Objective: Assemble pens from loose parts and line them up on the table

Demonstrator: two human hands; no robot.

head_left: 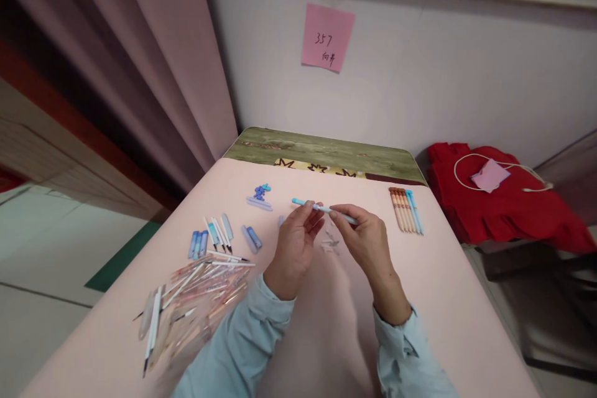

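Observation:
A slim pen (323,208) with a bright blue end and a pale barrel is held level between my hands above the table. My left hand (296,242) pinches it near the blue end, palm turned partly up. My right hand (368,239) grips the paler end between thumb and fingers. Below the hands lies a small heap of thin, silvery-grey pieces (330,242), too small to make out. To the left are blue printed barrel pieces (198,244), white refills with dark tips (221,235) and a pair of blue tubes (252,239).
A loose pile of clear pinkish tubes and refills (209,286) covers the table's left front. Small blue parts (261,191) lie farther back beside translucent tubes (259,203). Several brown-topped and blue pens (405,211) line up at right. Red cloth (504,211) sits beyond the table (448,298).

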